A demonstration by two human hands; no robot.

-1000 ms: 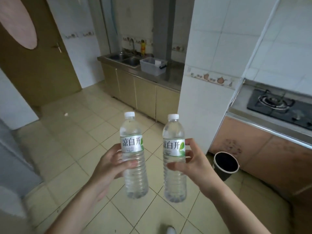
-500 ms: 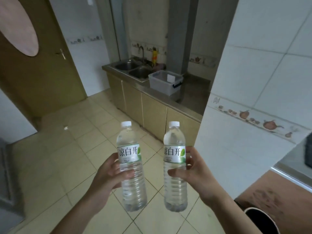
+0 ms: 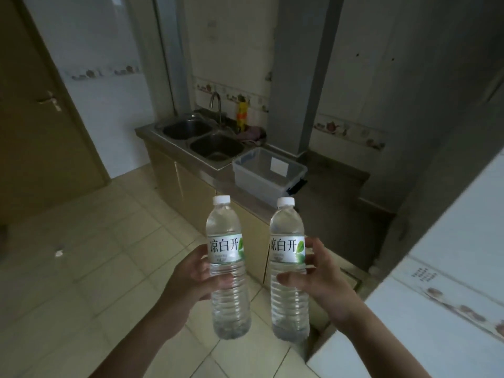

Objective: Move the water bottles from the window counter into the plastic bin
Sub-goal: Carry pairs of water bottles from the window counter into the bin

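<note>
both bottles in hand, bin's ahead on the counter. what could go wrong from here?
1. Each hand, left and right, holds its bottle (left bottle, right bottle) in a one-handed mid-body grip with nothing beneath; a slip would drop it onto the tiled floor.
2. The bin sits near the counter's front edge, beside the sink; a hard drop-in might shove it.
3. The tiled wall corner is close on the right and could catch the elbow.

The left bottle (image 3: 227, 268) carries a white and green label reading 凉白开, its first character partly cut off at the label's edge. The right bottle (image 3: 288, 271), just beside the left bottle, bears the same 凉白开 label. Smaller print beneath both is too fine to read.
</note>
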